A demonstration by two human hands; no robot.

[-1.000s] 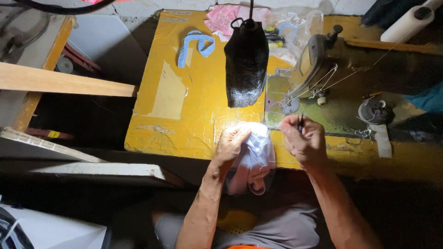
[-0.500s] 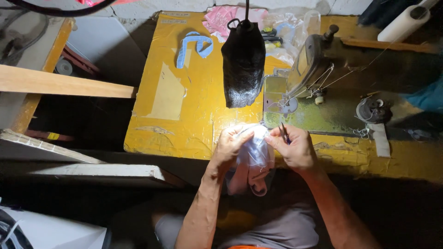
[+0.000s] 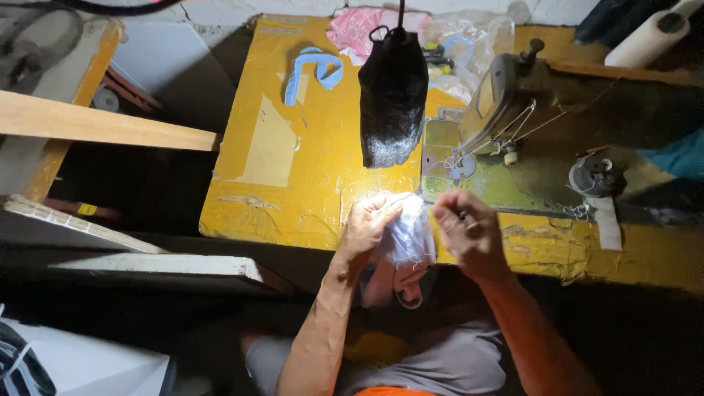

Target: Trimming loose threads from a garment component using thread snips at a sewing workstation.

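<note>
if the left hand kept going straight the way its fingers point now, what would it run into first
Probably the right hand. The left hand grips the white cloth with its fingers aimed rightward across it, and the right fist sits just past the cloth. Depth between them is unclear.

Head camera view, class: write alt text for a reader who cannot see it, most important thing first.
A person's left hand grips a piece of white fabric at the near edge of a yellow table, while the right hand is closed around a small dark tool. A sewing machine stands to the right, and a black bag hangs above.
</note>
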